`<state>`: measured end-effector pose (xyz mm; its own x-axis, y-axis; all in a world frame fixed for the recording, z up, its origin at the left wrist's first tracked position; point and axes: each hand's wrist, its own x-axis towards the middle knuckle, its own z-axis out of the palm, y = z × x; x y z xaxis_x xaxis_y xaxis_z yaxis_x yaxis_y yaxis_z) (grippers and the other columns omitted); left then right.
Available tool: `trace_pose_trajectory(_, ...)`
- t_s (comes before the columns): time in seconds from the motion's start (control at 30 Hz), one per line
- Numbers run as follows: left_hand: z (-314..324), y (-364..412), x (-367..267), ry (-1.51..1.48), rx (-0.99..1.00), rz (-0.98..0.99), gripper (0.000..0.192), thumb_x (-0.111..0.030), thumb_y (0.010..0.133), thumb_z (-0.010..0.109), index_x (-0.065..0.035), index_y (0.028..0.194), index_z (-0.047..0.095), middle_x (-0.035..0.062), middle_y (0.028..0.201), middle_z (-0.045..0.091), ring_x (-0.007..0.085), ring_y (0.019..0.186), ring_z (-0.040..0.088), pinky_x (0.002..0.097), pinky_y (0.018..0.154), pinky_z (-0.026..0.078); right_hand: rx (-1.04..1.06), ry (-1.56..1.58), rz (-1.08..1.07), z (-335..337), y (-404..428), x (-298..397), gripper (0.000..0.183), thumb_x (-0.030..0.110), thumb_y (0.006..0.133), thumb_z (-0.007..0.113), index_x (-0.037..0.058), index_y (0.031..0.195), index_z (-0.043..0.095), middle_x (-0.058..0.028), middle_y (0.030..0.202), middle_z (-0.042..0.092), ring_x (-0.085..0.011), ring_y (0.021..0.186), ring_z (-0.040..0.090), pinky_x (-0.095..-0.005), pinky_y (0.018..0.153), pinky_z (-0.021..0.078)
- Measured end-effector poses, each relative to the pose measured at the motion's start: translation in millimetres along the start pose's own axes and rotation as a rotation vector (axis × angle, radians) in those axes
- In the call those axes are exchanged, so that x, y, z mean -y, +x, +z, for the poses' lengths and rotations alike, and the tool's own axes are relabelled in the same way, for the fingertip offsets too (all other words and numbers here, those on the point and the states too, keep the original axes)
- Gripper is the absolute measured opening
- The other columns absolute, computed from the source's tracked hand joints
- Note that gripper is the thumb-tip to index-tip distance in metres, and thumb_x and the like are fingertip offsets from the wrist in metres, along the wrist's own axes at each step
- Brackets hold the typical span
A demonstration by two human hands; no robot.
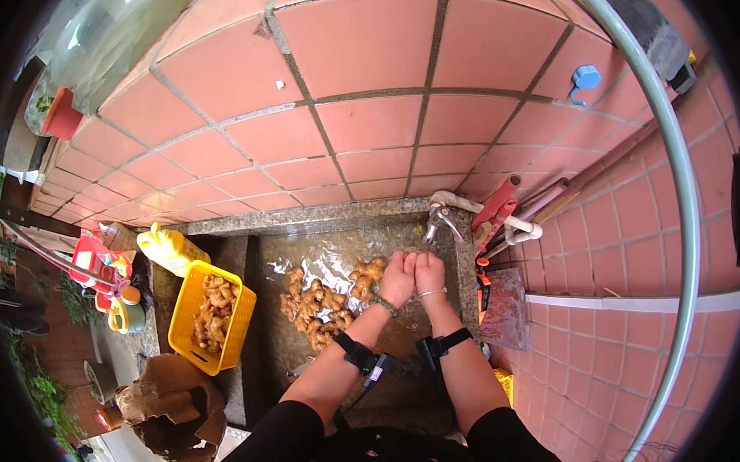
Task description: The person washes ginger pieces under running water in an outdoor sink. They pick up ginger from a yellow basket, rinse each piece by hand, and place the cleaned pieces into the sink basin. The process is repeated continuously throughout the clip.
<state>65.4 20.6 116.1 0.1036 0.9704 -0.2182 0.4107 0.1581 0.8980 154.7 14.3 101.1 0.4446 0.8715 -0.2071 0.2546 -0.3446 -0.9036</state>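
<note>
My left hand (398, 281) and my right hand (430, 275) are side by side, touching, just below a metal tap (440, 221) at the back right of a stone sink (245, 333). Their fingers are curled, and whatever may lie between them is hidden. Several brown ginger roots (316, 306) lie in the shallow water on the sink's floor, left of my hands. Another ginger piece (365, 279) rests close beside my left hand. More ginger (215, 310) fills part of a yellow plastic basket (246, 324) at the sink's left side.
A yellow bottle (172, 250) stands behind the basket, and a torn cardboard box (168, 391) lies in front of it. Plastic pipes (497, 205) lean right of the tap. A pale hose (679, 159) curves down the right side. Pink tiled wall (363, 42) rises behind the sink.
</note>
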Motion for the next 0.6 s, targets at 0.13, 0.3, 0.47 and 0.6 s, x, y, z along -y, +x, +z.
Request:
trace_pose_trajectory(0.13,-8,3,0,-0.021,-0.096,-0.094,0.030,-0.030,0.092,0.044,-0.0011,0.095,0.053,0.0253,0.083,0.059,0.0438,0.079,0.055,0.0439,0.065,0.044,0.089,-0.166,-0.033,-1,-13,27,0.030,0.030,0.085,0.054,0.0015,0.091,0.060,-0.0221,0.079,0.061,-0.0378,0.074,0.060,-0.0421,0.066,0.0464)
trace_pose_trajectory(0.3,-25,16,-10,-0.336,0.140,-0.343,0.043,-0.040,0.092,0.043,-0.0002,0.092,0.059,0.0060,0.067,0.057,0.0137,0.054,0.050,0.0295,0.048,0.041,0.057,-0.101,-0.417,-4,-29,21,0.026,0.016,0.087,0.049,0.0038,0.109,0.045,-0.0230,0.092,0.059,-0.0408,0.082,0.057,-0.0445,0.069,0.0457)
trace_pose_trajectory(0.47,-36,16,-14,-0.466,0.320,-0.505,0.046,-0.043,0.093,0.039,-0.0035,0.082,0.060,0.0059,0.054,0.050,0.0149,0.040,0.043,0.0288,0.037,0.033,0.088,-0.141,-0.420,-12,-31,28,0.023,0.018,0.086,0.050,0.0033,0.104,0.047,-0.0235,0.079,0.059,-0.0425,0.072,0.057,-0.0477,0.060,0.0448)
trace_pose_trajectory(0.6,-17,2,-8,-0.230,0.110,-0.189,0.047,-0.042,0.094,0.036,-0.0052,0.068,0.051,0.0078,0.054,0.050,0.0202,0.044,0.046,0.0345,0.042,0.035,0.013,-0.265,-0.285,-10,-18,30,0.021,0.024,0.086,0.050,0.0033,0.091,0.054,-0.0249,0.068,0.057,-0.0424,0.068,0.056,-0.0501,0.057,0.0431)
